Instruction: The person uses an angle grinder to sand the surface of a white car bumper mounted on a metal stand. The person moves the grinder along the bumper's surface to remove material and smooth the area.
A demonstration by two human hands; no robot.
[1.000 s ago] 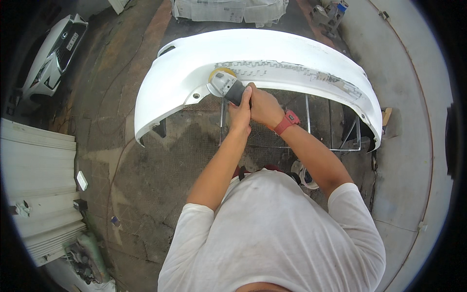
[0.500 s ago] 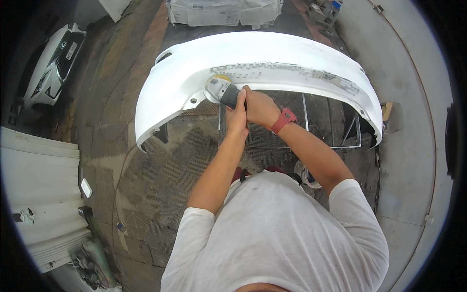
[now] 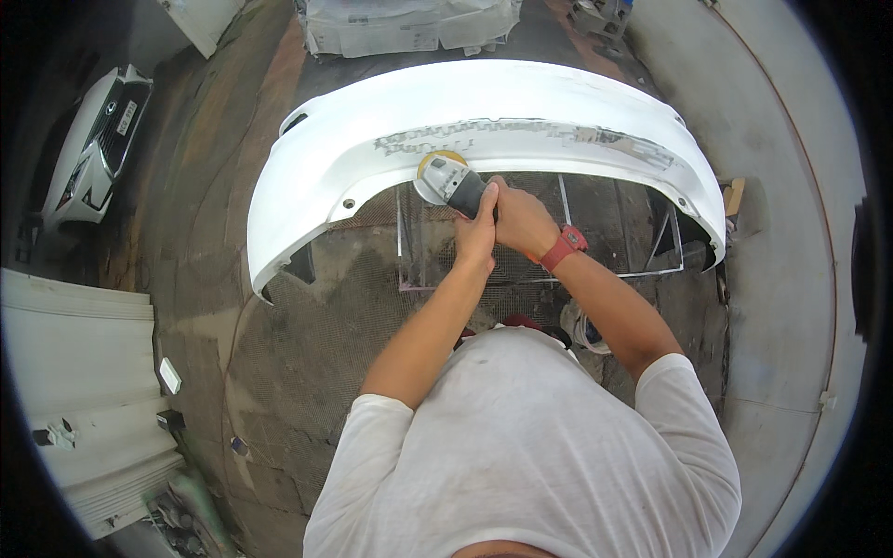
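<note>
A white car bumper [image 3: 321, 139] arches across the view in front of me. Grey, bare-looking patches [image 3: 605, 139] run along its middle and right. Both my hands are wrapped around the dark handle of a power sander [image 3: 445, 177] with a silver-grey head and a yellow disc. The disc lies against the bumper's lower edge, left of centre, though its contact is partly hidden. My left hand [image 3: 475, 232] grips from the near left side. My right hand [image 3: 523, 221], with a red watch on its wrist, closes over the handle's end.
Under the bumper stands a thin metal frame [image 3: 619, 275]. A wall [image 3: 772, 307] with a cable runs along the right. Back left is a white car front [image 3: 93, 158]; a covered object [image 3: 409, 28] lies beyond the bumper. A green cylinder [image 3: 197, 507] sits at lower left.
Both hands and the sander have moved right along the bumper's lower edge, away from its left bolt hole. The whole view has shifted slightly.
</note>
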